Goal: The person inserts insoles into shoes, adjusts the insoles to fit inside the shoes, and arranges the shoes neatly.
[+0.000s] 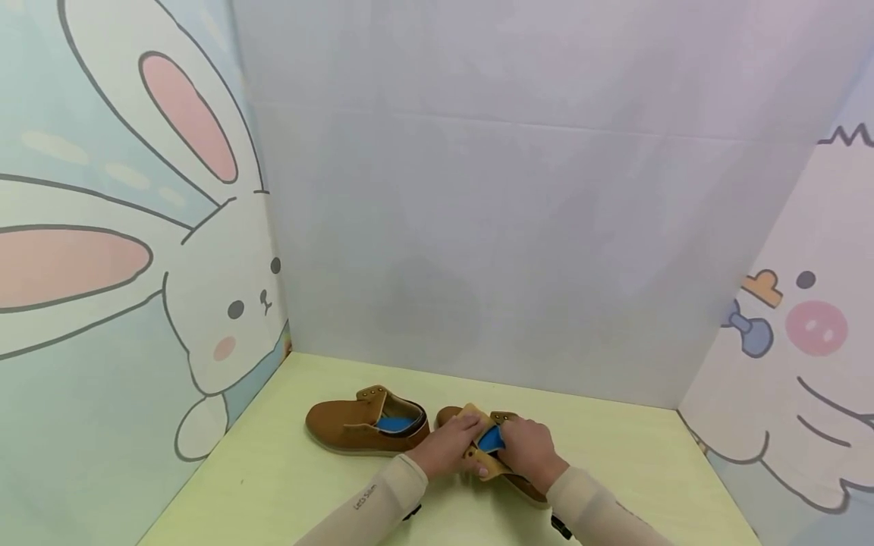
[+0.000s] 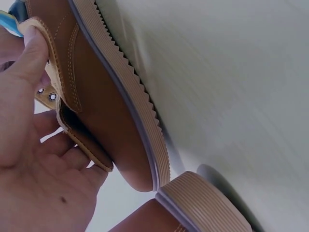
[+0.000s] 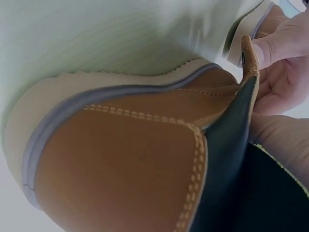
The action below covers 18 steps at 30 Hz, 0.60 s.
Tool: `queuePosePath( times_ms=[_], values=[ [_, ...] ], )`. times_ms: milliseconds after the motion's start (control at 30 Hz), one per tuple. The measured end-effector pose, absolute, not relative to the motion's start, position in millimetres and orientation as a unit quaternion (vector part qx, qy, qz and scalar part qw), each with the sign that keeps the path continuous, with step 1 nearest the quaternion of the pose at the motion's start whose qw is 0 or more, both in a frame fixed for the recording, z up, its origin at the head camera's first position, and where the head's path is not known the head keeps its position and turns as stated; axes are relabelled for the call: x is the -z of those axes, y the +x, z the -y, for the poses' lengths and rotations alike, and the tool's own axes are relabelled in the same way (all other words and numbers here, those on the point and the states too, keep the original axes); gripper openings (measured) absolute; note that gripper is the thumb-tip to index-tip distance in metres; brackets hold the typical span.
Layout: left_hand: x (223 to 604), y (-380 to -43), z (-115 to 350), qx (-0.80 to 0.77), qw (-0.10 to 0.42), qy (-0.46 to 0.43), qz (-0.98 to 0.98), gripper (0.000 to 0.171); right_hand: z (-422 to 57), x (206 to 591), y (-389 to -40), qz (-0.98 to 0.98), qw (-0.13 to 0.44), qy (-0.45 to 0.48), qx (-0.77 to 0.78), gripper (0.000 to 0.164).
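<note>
A brown lace-up shoe without laces [image 2: 104, 92] sits on the table between both hands, toe pointing away to the left. My left hand [image 1: 447, 446] holds its front opening apart, thumb on the tan-lined eyelet flap [image 2: 55, 72] and fingers around the tongue side. At the shoe's mouth, my right hand [image 1: 531, 451] grips a blue insole [image 1: 490, 438] that stands partly lifted; its dark underside [image 3: 275, 193] with a yellow edge shows in the right wrist view. My right fingertips are mostly hidden by the insole and shoe.
The matching brown shoe [image 1: 344, 425] stands just left, a blue insole [image 1: 396, 425] inside it. A pale yellow table [image 1: 246, 493] lies under both. A grey wall [image 1: 478, 227] rises behind, with cartoon-printed panels [image 1: 89, 409] at either side.
</note>
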<state>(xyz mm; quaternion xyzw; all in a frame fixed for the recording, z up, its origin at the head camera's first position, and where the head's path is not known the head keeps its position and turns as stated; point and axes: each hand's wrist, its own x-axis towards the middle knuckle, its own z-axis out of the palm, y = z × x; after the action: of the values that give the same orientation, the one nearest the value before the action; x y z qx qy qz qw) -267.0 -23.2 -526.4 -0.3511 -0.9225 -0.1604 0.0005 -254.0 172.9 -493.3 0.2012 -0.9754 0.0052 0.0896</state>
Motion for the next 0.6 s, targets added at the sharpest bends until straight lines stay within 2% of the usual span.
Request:
queuePosePath(
  times_ms=[367,600],
  values=[
    [529.0,-269.7,23.1,0.154,0.001,-0.357,0.921,0.086,-166.1,504.6,-261.6,0.981,0.067,0.182,-0.028,0.027],
    [528.6,-270.9,24.9,0.170,-0.014,-0.353,0.920,0.086,-160.1,510.2,-263.2,0.980,0.085,0.179,-0.027,0.023]
  ],
)
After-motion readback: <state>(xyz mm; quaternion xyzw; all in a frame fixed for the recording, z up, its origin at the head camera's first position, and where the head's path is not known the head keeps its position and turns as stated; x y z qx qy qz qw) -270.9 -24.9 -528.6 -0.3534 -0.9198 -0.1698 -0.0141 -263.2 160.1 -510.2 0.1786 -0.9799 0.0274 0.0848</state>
